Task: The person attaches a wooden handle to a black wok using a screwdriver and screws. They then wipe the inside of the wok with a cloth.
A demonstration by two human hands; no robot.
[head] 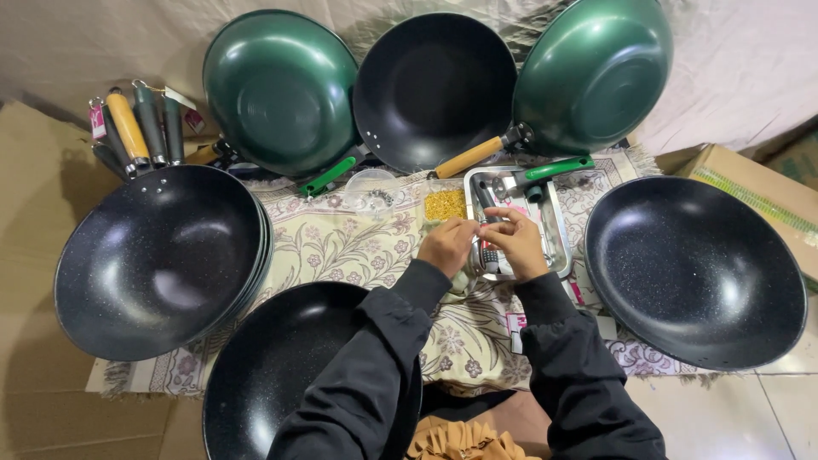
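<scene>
My left hand (446, 244) and my right hand (516, 243) meet over the near edge of a shiny metal tray (555, 228), fingertips pinched together on a small part between them. A screwdriver with a grey ribbed handle (489, 255) stands between my hands, partly hidden. The tray holds a green pan handle (558, 168) and a dark handle (486, 198). A small heap of yellow screws (445, 204) lies just left of the tray. Both arms wear black sleeves.
Dark non-stick woks surround me: a stack at left (158, 260), one at right (694, 271), one below my arms (273, 375). Three more lean at the back, two of them green (281, 89). Loose handles (136, 128) lie far left. A cardboard box (758, 200) sits at right.
</scene>
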